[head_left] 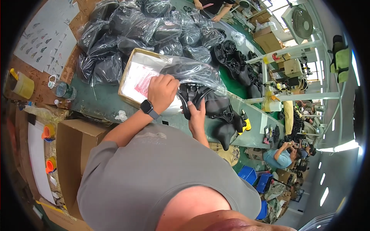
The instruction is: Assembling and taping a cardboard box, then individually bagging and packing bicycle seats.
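Note:
A black bicycle saddle, its underside and rails facing me, lies partly inside a clear plastic bag. My right hand is closed round the saddle's near end, the thumb pressed along its underside. On the other side, my left hand, with a dark watch at the wrist, has its fingers curled at the bag's edge; the fingertips are partly hidden. Behind my left hand stands an open cardboard box holding white sheets and a red-printed piece.
Bagged saddles are heaped at the back of the green bench. Unbagged saddles and a yellow power tool lie at right. A bottle stands left, above a large open carton. A co-worker's hand shows at the far side.

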